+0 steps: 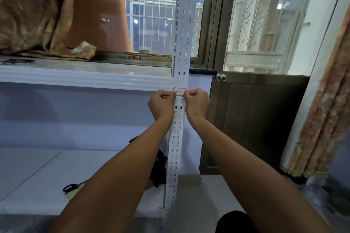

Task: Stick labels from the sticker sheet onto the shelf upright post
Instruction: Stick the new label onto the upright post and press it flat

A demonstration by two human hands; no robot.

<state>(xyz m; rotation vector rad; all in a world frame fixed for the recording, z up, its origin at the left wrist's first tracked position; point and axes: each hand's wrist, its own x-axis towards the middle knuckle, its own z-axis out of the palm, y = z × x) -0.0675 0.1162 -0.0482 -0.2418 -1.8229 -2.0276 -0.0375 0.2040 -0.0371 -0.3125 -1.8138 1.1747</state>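
Matt white perforated post [182, 47], seemingly painted metal

White ledge [85, 73], probably a phone [17, 61], bunched cloth [37, 24]

The label [180, 91] lies on the upright post [183, 43], left hand [161, 104] and right hand [197, 102] flanking it.

This is a room in a home. A patterned curtain [322, 111] hangs beside a brown door [265, 119], and a barred window [149, 15] shows neighbouring buildings.
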